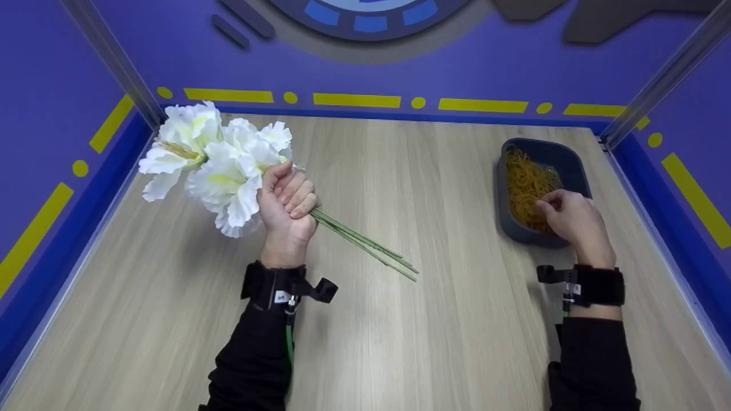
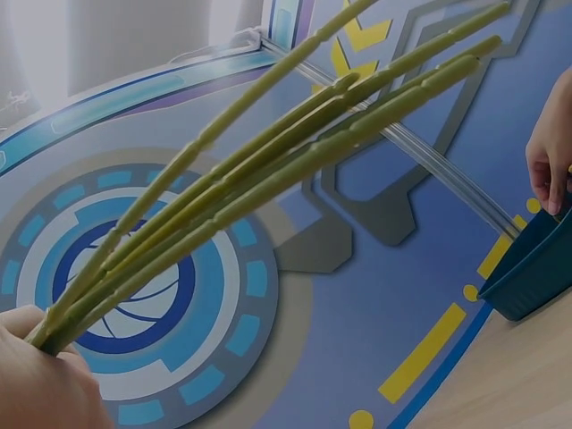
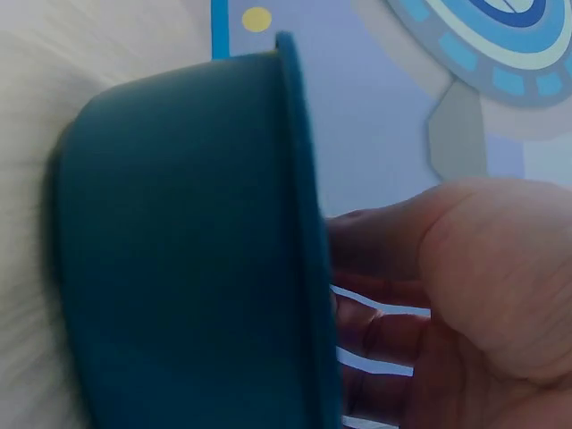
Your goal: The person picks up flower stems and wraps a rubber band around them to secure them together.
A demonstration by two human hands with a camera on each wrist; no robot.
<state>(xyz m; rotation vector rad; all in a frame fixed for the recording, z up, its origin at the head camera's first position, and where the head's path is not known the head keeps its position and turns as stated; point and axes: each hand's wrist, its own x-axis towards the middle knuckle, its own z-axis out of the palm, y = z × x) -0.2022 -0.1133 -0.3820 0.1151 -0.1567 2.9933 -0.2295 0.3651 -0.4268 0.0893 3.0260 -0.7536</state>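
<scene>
My left hand (image 1: 290, 198) grips a bunch of white artificial flowers (image 1: 217, 165) just below the blooms and holds it above the table's left side. The thin green stems (image 1: 365, 245) slant down to the right; in the left wrist view the stems (image 2: 268, 170) fan out from my left hand (image 2: 36, 384). My right hand (image 1: 543, 207) reaches into a dark blue tub (image 1: 562, 157) at the right, its bent fingers on a heap of yellow rubber bands (image 1: 525, 182). In the right wrist view my right hand (image 3: 465, 295) curls over the tub (image 3: 179, 250) rim, its fingertips hidden.
The wooden table (image 1: 434, 319) is walled in by purple panels with yellow marks on the left, back and right. The tub (image 2: 536, 277) stands close to the right wall. Black cuffs with cameras sit on both wrists.
</scene>
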